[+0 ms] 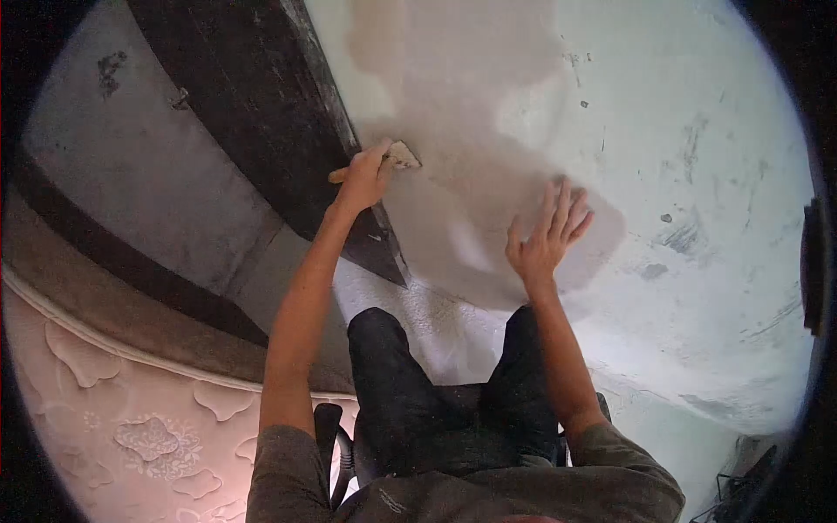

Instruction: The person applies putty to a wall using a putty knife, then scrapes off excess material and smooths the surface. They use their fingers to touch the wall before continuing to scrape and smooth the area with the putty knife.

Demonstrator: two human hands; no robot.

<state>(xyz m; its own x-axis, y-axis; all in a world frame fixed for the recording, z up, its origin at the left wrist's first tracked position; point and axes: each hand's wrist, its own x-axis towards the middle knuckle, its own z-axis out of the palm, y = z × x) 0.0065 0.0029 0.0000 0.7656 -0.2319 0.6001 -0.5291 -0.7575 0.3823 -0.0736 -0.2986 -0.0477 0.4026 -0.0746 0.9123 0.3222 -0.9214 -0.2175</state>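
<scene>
My left hand (362,183) is closed round a putty knife (404,156) with a wooden handle. Its blade, which looks coated with pale residue, lies at the wall (715,166) close to the dark door frame edge. Farther right, my right hand (545,240) rests with fingers spread on a greyish-beige patch (462,187) of the wall. That patch is darker than the pale greenish surface around it and runs up to the top of the view.
A dark wooden frame (253,96) stands left of the patch. A pink patterned mattress (113,436) lies at lower left. I sit on a chair (340,453) with black armrests. Dark objects (750,484) lie at lower right. Scuffs and small holes mark the wall.
</scene>
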